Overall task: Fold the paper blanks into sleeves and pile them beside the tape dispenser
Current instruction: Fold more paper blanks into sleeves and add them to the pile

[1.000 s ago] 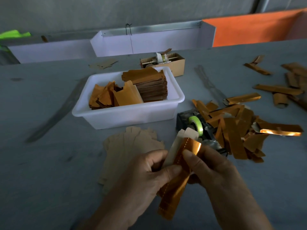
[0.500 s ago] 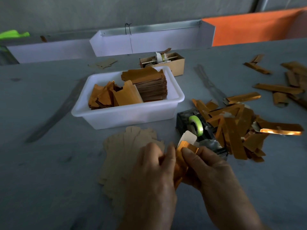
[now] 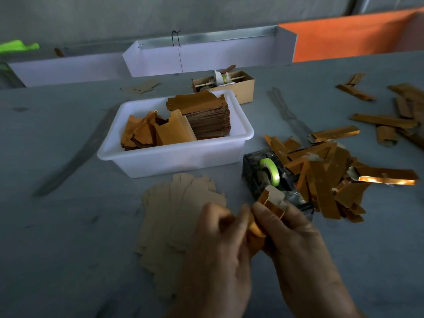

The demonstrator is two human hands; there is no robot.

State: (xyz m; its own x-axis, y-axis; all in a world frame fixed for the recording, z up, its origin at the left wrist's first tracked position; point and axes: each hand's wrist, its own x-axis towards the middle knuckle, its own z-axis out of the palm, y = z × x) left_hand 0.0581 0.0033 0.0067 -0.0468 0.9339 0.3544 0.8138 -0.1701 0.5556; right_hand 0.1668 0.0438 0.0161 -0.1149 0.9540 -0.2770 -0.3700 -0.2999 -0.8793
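Observation:
Both hands hold one shiny orange paper blank (image 3: 270, 203) low in the middle of the view. My left hand (image 3: 220, 255) pinches its lower part and my right hand (image 3: 296, 239) grips its upper part, whose pale end flap pokes up between the fingers. Just behind my right hand stands the dark tape dispenser (image 3: 266, 177) with a green roll. A pile of folded orange sleeves (image 3: 321, 180) lies right of the dispenser. Flat pale blanks (image 3: 179, 216) are fanned out on the table under my left hand.
A white tub (image 3: 174, 157) behind the blanks holds stacked orange blanks. A small cardboard box (image 3: 245, 88) sits behind it. More folded sleeves (image 3: 385, 120) are scattered at the far right. White trays and an orange panel line the table's back edge.
The blank stood long and open between my hands a second ago. It is now folded down and mostly hidden inside my fingers, and my left hand has turned over it.

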